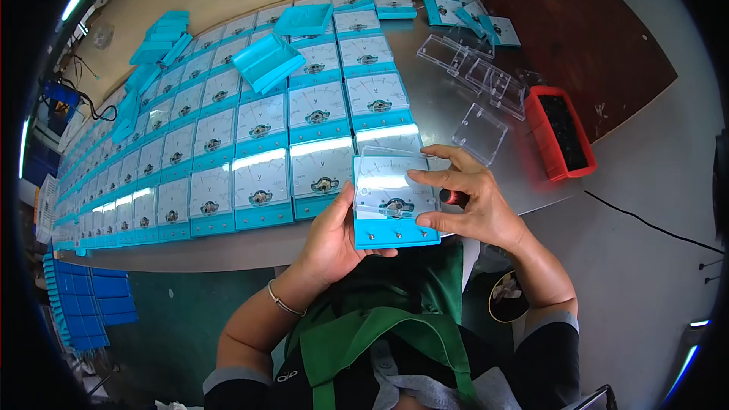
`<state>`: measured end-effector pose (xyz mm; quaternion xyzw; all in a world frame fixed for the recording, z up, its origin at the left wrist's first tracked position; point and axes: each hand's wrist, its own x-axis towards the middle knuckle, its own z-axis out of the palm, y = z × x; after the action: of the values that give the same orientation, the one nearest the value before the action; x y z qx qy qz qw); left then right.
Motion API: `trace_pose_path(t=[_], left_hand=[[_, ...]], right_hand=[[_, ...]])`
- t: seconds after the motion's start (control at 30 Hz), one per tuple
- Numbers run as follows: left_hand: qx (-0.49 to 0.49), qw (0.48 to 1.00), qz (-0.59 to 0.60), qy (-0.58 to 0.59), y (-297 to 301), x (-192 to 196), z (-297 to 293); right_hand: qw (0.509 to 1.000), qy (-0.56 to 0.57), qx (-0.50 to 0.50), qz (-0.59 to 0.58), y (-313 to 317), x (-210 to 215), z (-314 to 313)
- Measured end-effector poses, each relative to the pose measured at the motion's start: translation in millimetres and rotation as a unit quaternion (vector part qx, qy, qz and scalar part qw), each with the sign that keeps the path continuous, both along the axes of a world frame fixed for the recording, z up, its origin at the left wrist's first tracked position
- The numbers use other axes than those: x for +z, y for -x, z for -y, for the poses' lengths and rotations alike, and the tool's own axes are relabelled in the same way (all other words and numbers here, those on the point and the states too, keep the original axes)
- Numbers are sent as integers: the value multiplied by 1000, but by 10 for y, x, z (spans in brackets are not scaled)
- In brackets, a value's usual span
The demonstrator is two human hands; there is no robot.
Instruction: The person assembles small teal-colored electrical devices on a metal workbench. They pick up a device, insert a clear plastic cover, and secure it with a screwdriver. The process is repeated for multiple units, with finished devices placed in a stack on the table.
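Observation:
My left hand (334,226) is wrapped round the left side and underside of a panel voltmeter (399,237) with a bright blue base, a white dial face and three small screws along its lower edge. A clear plastic cover (387,182) lies slightly askew over the dial. Fingers and thumb of my right hand (474,197) grip the cover's right edge. A short dark object with a red end (453,197) shows within the curl of that hand; its kind I cannot make out.
Rows of similar meters (262,156) fill the metal table's left side. Empty blue housings (267,62) lie on some of them. Clear covers (482,133) are scattered at the right, beside a red bin (541,137) with dark contents. More meters (448,11) sit at the back.

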<state>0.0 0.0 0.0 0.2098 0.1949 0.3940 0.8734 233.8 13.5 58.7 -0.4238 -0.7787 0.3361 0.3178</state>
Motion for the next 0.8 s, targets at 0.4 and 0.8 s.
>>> trace_pose_path(t=[0.4, 0.8], left_hand=[[-13, 1000, -20, 2, 41, 5, -43], [-4, 977, -153, -151, -126, 187, 77]], right_hand=[[999, 34, 7, -13, 44, -40, -28], [924, 204, -184, -265, -138, -123, 356]])
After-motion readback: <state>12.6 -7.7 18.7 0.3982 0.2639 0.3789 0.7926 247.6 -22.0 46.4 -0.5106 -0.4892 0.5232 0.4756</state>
